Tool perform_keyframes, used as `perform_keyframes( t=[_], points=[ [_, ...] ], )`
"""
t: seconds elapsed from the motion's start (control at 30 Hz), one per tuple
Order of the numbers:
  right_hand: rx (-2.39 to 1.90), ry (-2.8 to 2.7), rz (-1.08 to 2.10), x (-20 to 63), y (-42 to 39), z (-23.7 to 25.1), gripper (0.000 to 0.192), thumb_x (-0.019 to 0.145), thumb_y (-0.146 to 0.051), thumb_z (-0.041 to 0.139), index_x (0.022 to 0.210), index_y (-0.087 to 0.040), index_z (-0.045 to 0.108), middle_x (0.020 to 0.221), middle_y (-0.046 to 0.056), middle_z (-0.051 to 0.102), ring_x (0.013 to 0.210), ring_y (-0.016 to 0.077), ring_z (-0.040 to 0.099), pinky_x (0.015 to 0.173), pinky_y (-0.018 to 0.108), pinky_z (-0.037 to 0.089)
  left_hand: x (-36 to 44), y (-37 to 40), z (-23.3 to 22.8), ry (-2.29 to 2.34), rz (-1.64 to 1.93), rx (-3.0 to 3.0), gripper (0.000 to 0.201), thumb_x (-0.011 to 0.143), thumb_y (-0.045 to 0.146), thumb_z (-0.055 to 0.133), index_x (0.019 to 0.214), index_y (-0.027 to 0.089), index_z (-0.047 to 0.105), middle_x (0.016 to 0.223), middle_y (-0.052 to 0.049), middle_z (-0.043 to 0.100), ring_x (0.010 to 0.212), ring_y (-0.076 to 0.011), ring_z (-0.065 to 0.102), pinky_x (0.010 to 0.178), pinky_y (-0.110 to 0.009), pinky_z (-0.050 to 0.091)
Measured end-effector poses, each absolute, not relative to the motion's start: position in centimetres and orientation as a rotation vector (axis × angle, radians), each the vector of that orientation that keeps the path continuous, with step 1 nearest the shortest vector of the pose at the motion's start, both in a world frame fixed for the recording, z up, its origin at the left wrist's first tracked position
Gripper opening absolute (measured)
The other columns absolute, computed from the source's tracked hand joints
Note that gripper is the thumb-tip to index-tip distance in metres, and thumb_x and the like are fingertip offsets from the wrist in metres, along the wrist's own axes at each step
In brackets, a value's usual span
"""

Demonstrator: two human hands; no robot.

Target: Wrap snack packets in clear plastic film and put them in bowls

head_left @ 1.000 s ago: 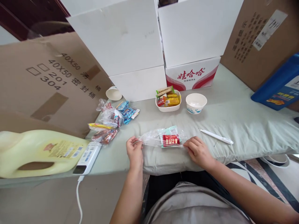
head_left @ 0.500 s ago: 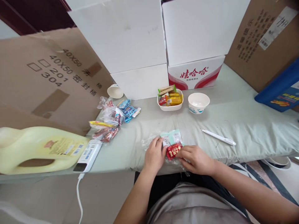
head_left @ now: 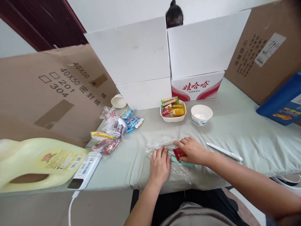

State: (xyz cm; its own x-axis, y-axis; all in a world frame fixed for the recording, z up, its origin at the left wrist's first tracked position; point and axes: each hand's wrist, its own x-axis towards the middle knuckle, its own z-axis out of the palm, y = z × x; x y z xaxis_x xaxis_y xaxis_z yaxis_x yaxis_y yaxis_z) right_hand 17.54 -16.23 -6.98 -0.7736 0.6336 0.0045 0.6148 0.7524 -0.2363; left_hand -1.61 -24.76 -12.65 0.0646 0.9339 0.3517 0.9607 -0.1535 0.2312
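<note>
My left hand [head_left: 160,166] lies palm down on a crumpled clear plastic bag [head_left: 180,172], its fingers stretched out at the near table edge. Beside it, my right hand [head_left: 194,151] bends over a small red snack packet [head_left: 179,153], gripping it with part of the packet hidden under the fingers. Below the red packet, a pale green packet [head_left: 175,159] shows only as a narrow strip, partly covered by my right hand. The fingertips of my right hand also touch the clear plastic.
Behind my hands stand a tray [head_left: 174,119] of snacks and a paper bowl [head_left: 201,114]. A white utility knife [head_left: 224,151] lies right. Wrapped snacks [head_left: 117,125], a power bank [head_left: 86,169] and a yellow jug [head_left: 42,163] are left. Boxes [head_left: 143,53] line the back, with a person's head [head_left: 174,14] above.
My right hand has moved forward over the red packet. The pale green packet, flat and facing up before, now shows as a strip below the red one. The view has tilted up.
</note>
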Motion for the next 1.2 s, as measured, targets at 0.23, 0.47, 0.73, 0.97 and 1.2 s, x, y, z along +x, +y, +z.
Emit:
perform_keyframes(
  t=[0.23, 0.47, 0.73, 0.97, 1.2],
  points=[
    [-1.111, -2.360, 0.598, 20.5, -13.8, -4.4, 0.060, 0.074, -0.026, 0.071, 0.130, -0.021, 0.050, 0.113, 0.007, 0.066, 0.090, 0.0215, 0.065, 0.077, 0.031, 0.050, -1.4, -24.8, -12.9, -1.992, -0.668, -2.246, 0.033, 0.091, 0.027, 0.052, 0.121, 0.017, 0.060, 0.123, -0.012, 0.058, 0.109, -0.0285, 0.050, 0.091, -0.045, 0.046],
    [-1.174, -2.314, -0.151, 15.0, -5.0, -0.5, 0.043, 0.085, -0.020, 0.057, 0.127, -0.015, 0.049, 0.117, 0.014, 0.064, 0.105, 0.0283, 0.060, 0.083, 0.037, 0.044, -1.5, -24.9, -13.0, -2.020, -0.692, -2.273, 0.032, 0.091, 0.027, 0.052, 0.121, 0.018, 0.059, 0.125, -0.011, 0.057, 0.110, -0.0278, 0.049, 0.093, -0.046, 0.045],
    [-1.162, -2.628, -0.184, 11.5, -2.7, -3.1, 0.023, 0.086, -0.026, 0.060, 0.103, -0.010, 0.063, 0.092, 0.015, 0.070, 0.091, 0.0287, 0.061, 0.086, 0.037, 0.038, -1.5, -25.0, -12.9, -2.041, -0.735, -2.293, 0.033, 0.090, 0.026, 0.053, 0.121, 0.019, 0.059, 0.125, -0.011, 0.057, 0.110, -0.0282, 0.050, 0.092, -0.047, 0.046],
    [-1.244, -2.565, -0.206, 11.4, -2.4, -1.5, 0.028, 0.096, -0.031, 0.044, 0.105, -0.015, 0.066, 0.108, 0.012, 0.065, 0.103, 0.0245, 0.056, 0.085, 0.033, 0.041, -1.4, -25.1, -12.6, -2.079, -0.726, -2.320, 0.032, 0.089, 0.025, 0.054, 0.121, 0.020, 0.059, 0.125, -0.010, 0.057, 0.110, -0.0277, 0.050, 0.092, -0.047, 0.045],
    [-1.225, -2.729, -0.273, 6.2, -0.6, -2.2, 0.031, 0.092, -0.026, 0.044, 0.096, -0.010, 0.071, 0.116, 0.021, 0.061, 0.114, 0.0365, 0.048, 0.093, 0.053, 0.036, -1.3, -25.2, -12.7, -2.095, -0.708, -2.323, 0.032, 0.089, 0.023, 0.053, 0.120, 0.019, 0.058, 0.127, -0.010, 0.056, 0.113, -0.0284, 0.048, 0.095, -0.048, 0.043]
  ],
)
